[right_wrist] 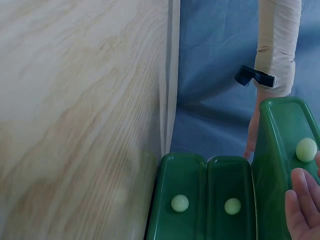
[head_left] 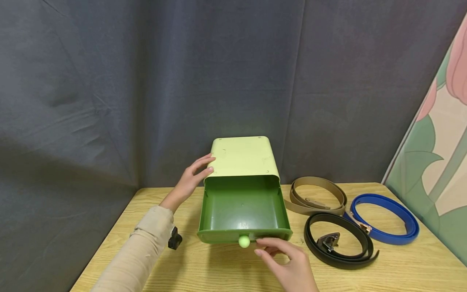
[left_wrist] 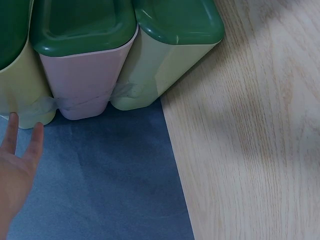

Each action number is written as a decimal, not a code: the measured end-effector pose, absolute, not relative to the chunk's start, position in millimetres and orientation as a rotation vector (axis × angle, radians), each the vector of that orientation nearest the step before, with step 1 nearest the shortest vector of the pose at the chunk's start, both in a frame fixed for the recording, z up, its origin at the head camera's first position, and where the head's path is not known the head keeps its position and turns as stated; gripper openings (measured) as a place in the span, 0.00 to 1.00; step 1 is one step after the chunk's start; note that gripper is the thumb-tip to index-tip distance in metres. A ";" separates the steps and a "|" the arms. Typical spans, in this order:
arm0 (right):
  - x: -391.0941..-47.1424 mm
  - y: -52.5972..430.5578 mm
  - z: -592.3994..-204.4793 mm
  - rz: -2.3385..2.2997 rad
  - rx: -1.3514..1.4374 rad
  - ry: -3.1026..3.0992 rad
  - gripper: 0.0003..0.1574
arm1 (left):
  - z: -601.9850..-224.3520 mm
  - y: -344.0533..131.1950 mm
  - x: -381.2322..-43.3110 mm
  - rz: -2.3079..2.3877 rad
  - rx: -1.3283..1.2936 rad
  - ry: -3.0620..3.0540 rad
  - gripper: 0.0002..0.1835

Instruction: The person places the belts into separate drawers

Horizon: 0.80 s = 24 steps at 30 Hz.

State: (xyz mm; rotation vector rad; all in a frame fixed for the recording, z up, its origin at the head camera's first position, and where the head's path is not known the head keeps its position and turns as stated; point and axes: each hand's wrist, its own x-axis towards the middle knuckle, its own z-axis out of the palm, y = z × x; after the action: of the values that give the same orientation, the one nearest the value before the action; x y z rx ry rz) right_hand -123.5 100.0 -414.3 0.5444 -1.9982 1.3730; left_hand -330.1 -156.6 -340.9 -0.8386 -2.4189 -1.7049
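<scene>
A small cabinet with a pale yellow-green top (head_left: 242,156) stands at the back of the table. Its top green drawer (head_left: 245,235) is pulled out, baring its green floor. My left hand (head_left: 189,180) rests at the cabinet's upper left edge, fingers extended; in the left wrist view, fingertips overlap the yellow casing (left_wrist: 22,95). Just right of the drawer's round light green knob (head_left: 244,241) is my right hand (head_left: 286,261), its thumb and index finger apart and nothing between them. The right wrist view shows two closed drawers (right_wrist: 182,172) beside the pulled-out one.
Three coiled belts lie to the right on the wooden table (head_left: 408,267): a tan belt (head_left: 337,190), a blue belt (head_left: 410,219) and a black belt (head_left: 359,261) with a metal buckle. A dark grey curtain (head_left: 226,73) hangs behind, and a floral panel (head_left: 434,162) stands at right.
</scene>
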 end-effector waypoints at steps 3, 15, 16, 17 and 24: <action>-122.9 111.6 -417.5 1.322 0.561 -1.987 0.20 | -341.5 -156.8 -329.7 -1.705 -0.839 -2.422 0.24; -110.0 161.2 -418.9 1.157 0.311 -2.100 0.24 | -342.1 -155.3 -328.9 -1.681 -0.837 -2.438 0.24; -109.6 165.4 -418.8 1.147 0.305 -2.109 0.24 | -342.0 -155.4 -328.9 -1.681 -0.842 -2.437 0.24; -109.3 169.6 -419.0 1.142 0.303 -2.119 0.24 | -341.9 -155.4 -328.9 -1.679 -0.839 -2.439 0.24; -111.9 199.4 -422.9 1.115 0.309 -2.202 0.25 | -340.9 -155.3 -329.5 -1.681 -0.840 -2.441 0.24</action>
State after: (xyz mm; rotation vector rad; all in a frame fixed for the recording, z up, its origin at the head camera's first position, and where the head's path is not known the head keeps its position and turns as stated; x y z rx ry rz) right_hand -111.9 199.4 -422.9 0.3088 -2.2023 1.1145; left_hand -329.5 -155.3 -340.9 -0.8397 -2.4414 -1.6809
